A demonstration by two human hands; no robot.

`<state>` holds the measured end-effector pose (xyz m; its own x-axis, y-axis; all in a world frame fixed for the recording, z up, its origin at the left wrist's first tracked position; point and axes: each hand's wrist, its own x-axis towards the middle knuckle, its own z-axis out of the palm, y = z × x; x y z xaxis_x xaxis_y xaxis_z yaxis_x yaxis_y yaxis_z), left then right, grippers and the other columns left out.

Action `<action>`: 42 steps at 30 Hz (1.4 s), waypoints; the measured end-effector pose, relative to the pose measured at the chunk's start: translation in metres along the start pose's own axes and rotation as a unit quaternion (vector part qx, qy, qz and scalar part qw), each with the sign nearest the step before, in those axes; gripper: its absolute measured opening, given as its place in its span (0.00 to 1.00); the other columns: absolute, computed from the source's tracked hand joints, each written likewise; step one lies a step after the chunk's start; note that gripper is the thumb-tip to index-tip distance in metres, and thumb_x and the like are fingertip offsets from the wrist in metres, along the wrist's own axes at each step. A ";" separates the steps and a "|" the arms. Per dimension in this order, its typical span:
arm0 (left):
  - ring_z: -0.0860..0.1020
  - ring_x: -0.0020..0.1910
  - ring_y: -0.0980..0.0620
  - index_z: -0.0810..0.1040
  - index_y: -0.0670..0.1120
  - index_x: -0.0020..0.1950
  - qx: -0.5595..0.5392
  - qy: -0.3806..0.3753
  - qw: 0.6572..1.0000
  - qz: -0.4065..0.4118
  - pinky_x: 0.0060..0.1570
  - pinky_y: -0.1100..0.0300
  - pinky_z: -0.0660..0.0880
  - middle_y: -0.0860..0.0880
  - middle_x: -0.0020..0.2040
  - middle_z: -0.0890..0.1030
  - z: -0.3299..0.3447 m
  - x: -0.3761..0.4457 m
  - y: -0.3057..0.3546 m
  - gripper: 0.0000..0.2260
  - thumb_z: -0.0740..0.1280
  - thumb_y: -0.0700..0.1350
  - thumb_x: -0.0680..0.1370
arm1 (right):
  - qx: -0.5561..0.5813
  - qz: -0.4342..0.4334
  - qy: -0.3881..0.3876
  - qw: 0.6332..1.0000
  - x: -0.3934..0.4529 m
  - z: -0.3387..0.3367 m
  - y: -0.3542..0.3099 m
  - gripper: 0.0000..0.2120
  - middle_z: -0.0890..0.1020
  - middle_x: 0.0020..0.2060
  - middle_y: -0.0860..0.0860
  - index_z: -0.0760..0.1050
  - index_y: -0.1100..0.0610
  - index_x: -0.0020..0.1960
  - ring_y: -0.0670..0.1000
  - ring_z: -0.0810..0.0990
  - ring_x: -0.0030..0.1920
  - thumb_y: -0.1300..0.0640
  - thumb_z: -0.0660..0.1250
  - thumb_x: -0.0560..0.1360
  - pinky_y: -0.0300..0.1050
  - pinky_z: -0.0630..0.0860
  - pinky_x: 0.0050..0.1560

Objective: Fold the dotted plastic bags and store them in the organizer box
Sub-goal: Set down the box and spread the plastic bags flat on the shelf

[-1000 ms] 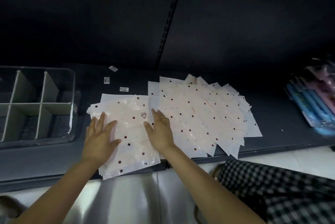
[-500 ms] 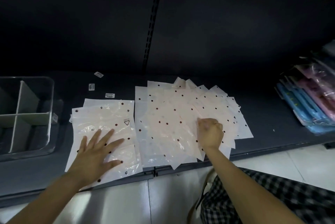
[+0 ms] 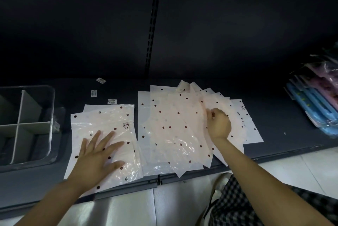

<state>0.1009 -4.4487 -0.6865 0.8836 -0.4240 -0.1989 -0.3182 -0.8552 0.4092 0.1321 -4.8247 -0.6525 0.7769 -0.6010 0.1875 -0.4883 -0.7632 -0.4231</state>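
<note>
We see a low dark grey shelf [image 3: 285, 116] with two groups of translucent white plastic bags printed with dark red dots. The left stack of dotted bags [image 3: 102, 123] lies flat near the shelf's front edge, a small triangle mark on the top sheet. Our left hand [image 3: 99, 154] rests palm-down on it, fingers straight and spread apart, pressing the plastic flat. Just right of it, with a narrow gap between, sits the fanned pile of dotted bags [image 3: 173, 130], overlapping sheets spreading toward the right, some corners poking past the shelf edge. Our right hand [image 3: 218, 125] sits on the right part of that fan, fingers curled in with thumb and fingertips pinching a bag's edge. The clear plastic organizer box with white dividers [image 3: 51, 116] stands at the far left of the shelf, apart from the stack; no bags visible in its compartments. Three small white barcode stickers [image 3: 93, 93] lie behind the left stack. Blue and pink packaged items [image 3: 314, 105] lie far right. Checkered fabric [image 3: 256, 205] shows bottom right over a pale tiled floor [image 3: 128, 209].
</note>
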 end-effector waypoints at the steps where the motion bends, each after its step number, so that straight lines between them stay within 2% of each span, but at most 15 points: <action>1: 0.39 0.76 0.53 0.56 0.62 0.73 -0.019 0.026 0.999 0.015 0.72 0.52 0.34 0.59 0.75 0.47 -0.002 0.001 0.008 0.40 0.45 0.78 0.64 | 0.045 0.006 -0.008 0.999 -0.006 -0.001 -0.018 0.13 0.79 0.35 0.55 0.77 0.62 0.45 0.57 0.77 0.35 0.53 0.60 0.80 0.42 0.66 0.33; 3: 0.45 0.76 0.57 0.53 0.61 0.74 -0.101 0.037 0.993 0.048 0.73 0.57 0.44 0.62 0.74 0.51 -0.005 0.004 0.029 0.39 0.57 0.75 0.67 | 0.203 0.071 -0.092 0.972 -0.023 0.001 -0.064 0.12 0.78 0.33 0.56 0.72 0.59 0.39 0.55 0.75 0.32 0.55 0.61 0.79 0.43 0.69 0.33; 6: 0.55 0.70 0.67 0.47 0.61 0.75 -0.292 -0.009 0.956 0.019 0.65 0.71 0.55 0.69 0.70 0.53 -0.009 0.008 0.066 0.48 0.73 0.63 0.64 | 0.397 0.163 -0.286 0.857 -0.068 0.008 -0.131 0.12 0.77 0.33 0.56 0.69 0.56 0.34 0.57 0.79 0.40 0.60 0.61 0.77 0.51 0.78 0.44; 9: 0.70 0.64 0.56 0.57 0.51 0.76 -0.369 0.112 0.920 -0.064 0.53 0.78 0.64 0.64 0.63 0.69 -0.010 0.016 0.073 0.40 0.75 0.43 0.70 | 0.494 0.156 -0.407 0.752 -0.105 0.012 -0.161 0.12 0.81 0.32 0.54 0.74 0.57 0.39 0.54 0.83 0.38 0.54 0.63 0.78 0.50 0.82 0.45; 11: 0.77 0.55 0.44 0.58 0.51 0.76 -0.366 0.177 0.902 -0.144 0.49 0.63 0.74 0.47 0.57 0.78 -0.022 0.019 0.059 0.36 0.72 0.37 0.73 | 0.461 0.092 -0.373 0.800 -0.109 0.012 -0.155 0.14 0.83 0.36 0.51 0.75 0.55 0.42 0.48 0.83 0.38 0.45 0.62 0.78 0.42 0.80 0.42; 13: 0.78 0.42 0.41 0.54 0.52 0.76 -0.319 0.171 0.912 -0.194 0.44 0.50 0.75 0.44 0.44 0.79 -0.034 0.016 0.037 0.38 0.71 0.36 0.73 | 0.311 0.006 -0.261 0.914 -0.098 0.016 -0.126 0.15 0.82 0.50 0.51 0.76 0.54 0.51 0.49 0.79 0.52 0.43 0.62 0.77 0.45 0.75 0.53; 15: 0.76 0.38 0.41 0.52 0.49 0.77 -0.247 0.170 0.932 -0.204 0.42 0.46 0.75 0.42 0.44 0.78 -0.044 0.012 0.018 0.40 0.71 0.34 0.72 | 0.099 -0.053 -0.225 0.968 -0.086 0.020 -0.088 0.28 0.68 0.70 0.55 0.66 0.56 0.70 0.54 0.63 0.71 0.40 0.61 0.76 0.49 0.64 0.69; 18: 0.70 0.61 0.31 0.52 0.46 0.77 -0.104 0.222 0.955 -0.164 0.57 0.38 0.71 0.33 0.68 0.67 -0.045 0.006 0.005 0.43 0.73 0.33 0.69 | -0.111 -0.098 -0.282 0.948 -0.084 0.031 -0.032 0.40 0.38 0.76 0.51 0.37 0.47 0.76 0.56 0.36 0.76 0.29 0.47 0.73 0.60 0.40 0.74; 20: 0.62 0.70 0.32 0.57 0.44 0.76 -0.005 0.225 0.970 -0.092 0.65 0.35 0.63 0.35 0.73 0.62 -0.037 0.004 0.007 0.40 0.75 0.38 0.69 | -0.158 -0.124 -0.291 0.935 -0.087 0.038 -0.005 0.38 0.32 0.74 0.50 0.29 0.41 0.73 0.56 0.30 0.74 0.25 0.36 0.70 0.64 0.35 0.72; 22: 0.53 0.75 0.37 0.58 0.51 0.76 0.065 0.130 0.988 -0.049 0.70 0.33 0.53 0.43 0.77 0.55 -0.024 0.002 0.012 0.35 0.70 0.53 0.74 | -0.175 -0.140 -0.284 0.932 -0.083 0.040 0.011 0.35 0.29 0.72 0.49 0.26 0.38 0.70 0.55 0.28 0.73 0.25 0.30 0.68 0.65 0.33 0.71; 25: 0.38 0.76 0.47 0.49 0.63 0.75 0.090 -0.015 0.994 -0.057 0.69 0.35 0.40 0.55 0.78 0.40 0.005 -0.001 0.010 0.30 0.54 0.67 0.76 | -0.195 -0.156 -0.282 0.926 -0.062 0.033 0.030 0.32 0.29 0.72 0.48 0.25 0.36 0.69 0.54 0.28 0.72 0.27 0.30 0.69 0.63 0.33 0.71; 30: 0.34 0.75 0.49 0.45 0.65 0.75 0.067 -0.050 0.994 -0.068 0.68 0.33 0.36 0.57 0.77 0.37 0.011 0.000 0.002 0.30 0.51 0.68 0.76 | -0.236 -0.148 -0.320 0.905 -0.019 0.013 0.055 0.29 0.33 0.74 0.45 0.29 0.33 0.70 0.53 0.34 0.75 0.29 0.35 0.72 0.64 0.39 0.72; 34: 0.34 0.75 0.48 0.45 0.63 0.76 0.093 -0.064 0.991 -0.065 0.67 0.32 0.36 0.56 0.77 0.36 0.002 0.002 0.006 0.29 0.51 0.67 0.77 | -0.043 -0.077 -0.315 0.945 0.000 0.008 0.050 0.25 0.54 0.75 0.44 0.63 0.45 0.72 0.51 0.48 0.76 0.39 0.57 0.77 0.59 0.45 0.74; 36: 0.34 0.75 0.47 0.47 0.62 0.76 0.103 -0.037 0.992 -0.062 0.68 0.34 0.35 0.55 0.77 0.37 -0.003 0.002 0.011 0.29 0.51 0.66 0.77 | 0.120 -0.021 -0.301 0.946 -0.001 0.003 0.046 0.18 0.64 0.73 0.48 0.76 0.54 0.64 0.50 0.55 0.75 0.48 0.63 0.77 0.53 0.50 0.76; 42: 0.53 0.75 0.39 0.65 0.45 0.73 0.161 0.263 0.947 -0.087 0.72 0.39 0.38 0.41 0.76 0.59 -0.040 -0.012 -0.002 0.27 0.62 0.54 0.76 | 0.185 -0.004 -0.148 0.971 -0.026 0.000 0.009 0.20 0.73 0.66 0.58 0.71 0.63 0.67 0.56 0.68 0.69 0.52 0.57 0.81 0.50 0.62 0.71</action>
<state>0.1045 -4.4294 -0.6494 0.9542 -0.1337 0.2678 -0.1657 -0.9810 0.1004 0.1076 -4.8164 -0.6607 0.8872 -0.4588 -0.0488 -0.3483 -0.5965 -0.7231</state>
